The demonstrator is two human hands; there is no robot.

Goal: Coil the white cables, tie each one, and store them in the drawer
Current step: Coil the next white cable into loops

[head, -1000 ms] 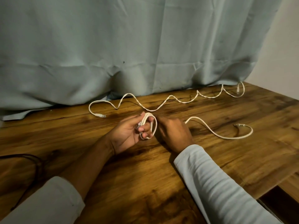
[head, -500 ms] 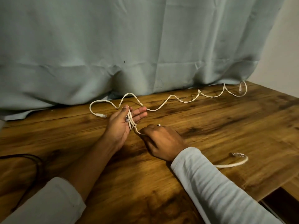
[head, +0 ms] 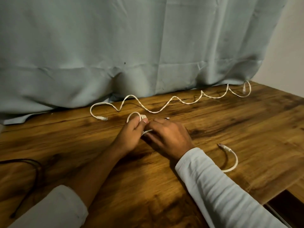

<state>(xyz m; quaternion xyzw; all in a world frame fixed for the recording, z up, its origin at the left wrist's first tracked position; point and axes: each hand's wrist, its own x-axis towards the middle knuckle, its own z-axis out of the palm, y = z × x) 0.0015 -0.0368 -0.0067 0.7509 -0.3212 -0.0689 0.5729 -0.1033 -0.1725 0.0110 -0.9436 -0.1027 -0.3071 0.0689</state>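
Coiling one white cable is the step in hand. Your left hand (head: 131,137) has its fingers curled round a small coil (head: 134,113) of loops, held low over the worktop (head: 213,122) near its middle. Your right hand (head: 171,137) lies palm down just beside it, fingertips at the strand running between the two. Its back hides whether they pinch that strand, so I cannot tell. The loose tail (head: 236,160) comes out from under your right sleeve and curls round to a plug on the wood.

I judge that only a few turns are left. The next move calls for feeding that tail round the coil without letting the loops slip, then tying it. The second cable (head: 154,112) lies in waves along the foot of the curtain (head: 148,46), apart from your hands.

You have open wood to the right. Mind the dark cord (head: 39,167) at the left. At the worktop's near right corner a dark gap (head: 286,206) opens, possibly the drawer.
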